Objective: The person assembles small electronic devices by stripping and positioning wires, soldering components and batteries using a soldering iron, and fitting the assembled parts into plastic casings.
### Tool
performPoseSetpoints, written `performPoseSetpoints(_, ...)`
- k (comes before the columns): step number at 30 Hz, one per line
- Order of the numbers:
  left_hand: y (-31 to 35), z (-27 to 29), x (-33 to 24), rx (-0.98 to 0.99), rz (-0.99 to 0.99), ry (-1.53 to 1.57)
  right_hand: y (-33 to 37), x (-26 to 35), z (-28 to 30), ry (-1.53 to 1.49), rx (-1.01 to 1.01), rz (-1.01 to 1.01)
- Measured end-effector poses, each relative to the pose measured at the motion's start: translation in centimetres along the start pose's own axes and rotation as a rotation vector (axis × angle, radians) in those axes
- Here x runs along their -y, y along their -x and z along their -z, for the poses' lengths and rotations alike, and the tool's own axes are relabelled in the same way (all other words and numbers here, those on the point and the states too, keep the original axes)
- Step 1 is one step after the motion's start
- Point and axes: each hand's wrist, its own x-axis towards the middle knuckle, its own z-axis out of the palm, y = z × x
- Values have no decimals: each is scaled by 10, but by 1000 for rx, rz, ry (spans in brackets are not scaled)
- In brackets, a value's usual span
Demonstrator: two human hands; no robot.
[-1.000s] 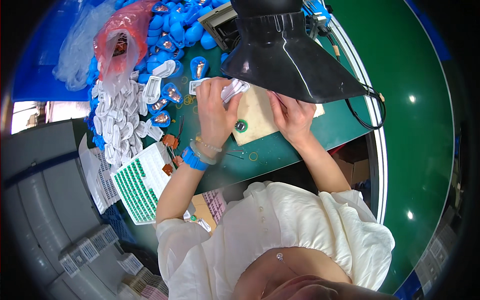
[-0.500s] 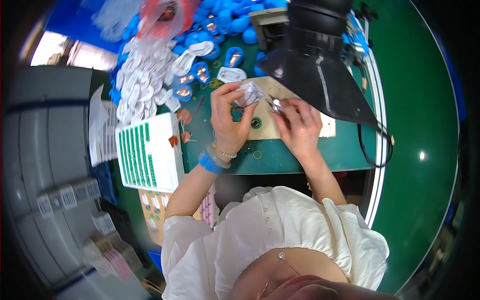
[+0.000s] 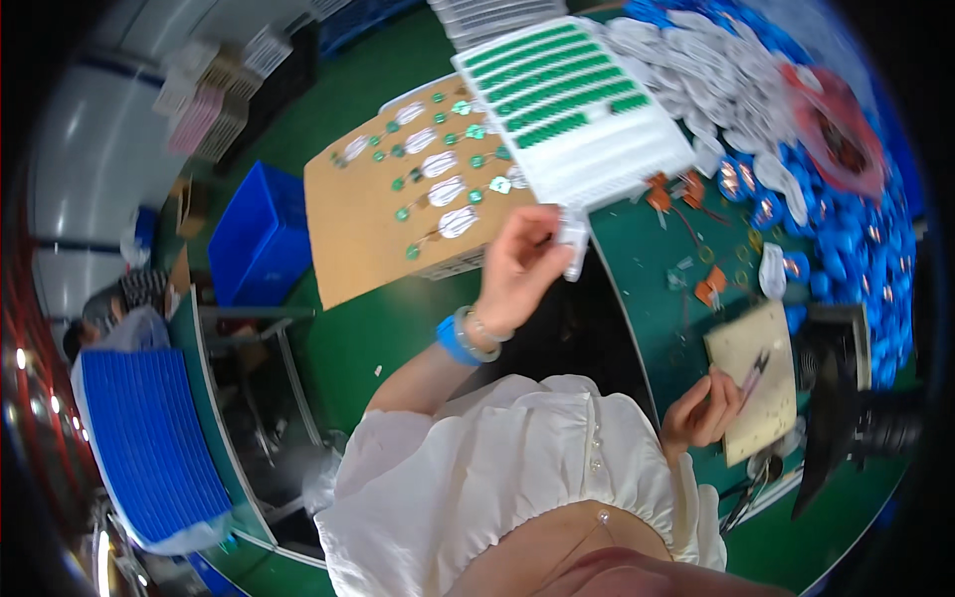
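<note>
My left hand (image 3: 519,267) is closed, its thumb and fingers pinching a small white plastic piece (image 3: 572,244) beside the lower corner of the white tray. My right hand (image 3: 704,408) has its fingers curled together by the near edge of the beige work board (image 3: 771,423). A slim tool with a dark forked tip and pinkish body (image 3: 753,379), like tweezers, slants over the board against these fingers. Whether they grip it or something smaller is not clear. On the cardboard sheet (image 3: 343,234) to the left lie several white oval parts (image 3: 447,190) with small green round boards (image 3: 476,197).
Rows of green boards fill part of the white tray (image 3: 572,179). White shells (image 3: 686,75), blue shells (image 3: 856,239) and a red plastic bag (image 3: 831,129) crowd the far right. A black lamp hood or duct (image 3: 831,428) stands beside the board. A blue bin (image 3: 257,234) is left of the cardboard.
My view has turned left. My left hand has carried the white piece from the work board to the tray's edge. My right hand stays at the board, now away from the piece.
</note>
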Motion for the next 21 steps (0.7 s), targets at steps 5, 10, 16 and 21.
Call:
performPoseSetpoints(5, 25, 139, -21, -464, -7, -365, 5, 18, -34, -161, 243, 149)
performPoseSetpoints(10, 36, 302, -7, -732, 158, -575, -11, 52, -83, -252, 311, 108)
performPoseSetpoints(16, -45, 414, 33, -421, -133, -1399, -42, 117, -146, -305, 388, 108)
performPoseSetpoints(21, -97, 453, 79, -182, -145, -1339, -102, 177, -187, -626, 605, 99)
